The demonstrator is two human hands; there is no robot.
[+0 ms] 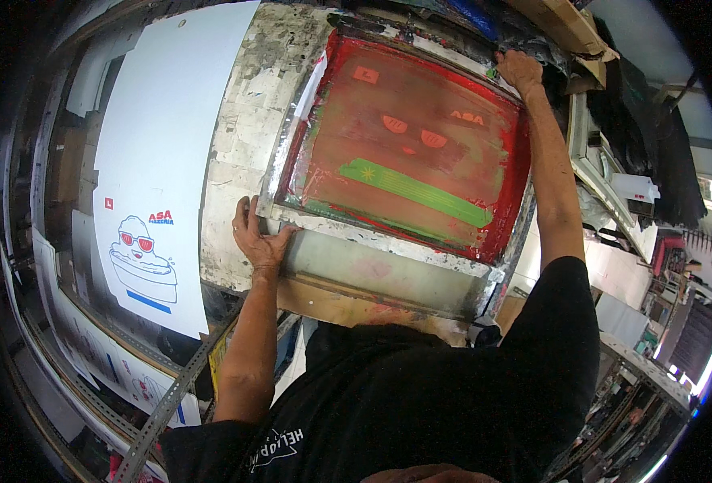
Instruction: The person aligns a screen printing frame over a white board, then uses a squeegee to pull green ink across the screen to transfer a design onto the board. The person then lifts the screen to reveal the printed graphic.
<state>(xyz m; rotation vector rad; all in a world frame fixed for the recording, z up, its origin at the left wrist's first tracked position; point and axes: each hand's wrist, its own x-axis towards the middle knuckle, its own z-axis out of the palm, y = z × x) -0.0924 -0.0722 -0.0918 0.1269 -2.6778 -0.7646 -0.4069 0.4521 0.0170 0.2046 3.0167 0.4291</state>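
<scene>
A screen-printing frame point(356, 216) lies tilted on a worn work board point(247, 105). Its red-edged mesh point(348, 121) carries a stencil of sunglasses and a mouth, with a bright green ink band point(420, 191) across the near part. My left hand point(261, 239) rests at the frame's near left corner, its fingers spread and its thumb toward the frame edge. Over at the far right corner, my right hand point(519, 72) has its fingers curled down. What they grip there is hidden. Below the frame's near edge shows a pale, frosted surface point(380, 262).
Left of the board lies a large white sheet point(171, 105) printed with a red and blue cartoon bowl. A slotted metal bar point(167, 406) runs near my left forearm. Cardboard point(565, 28) and dark plastic crowd the far right. A white container point(636, 187) stands farther right.
</scene>
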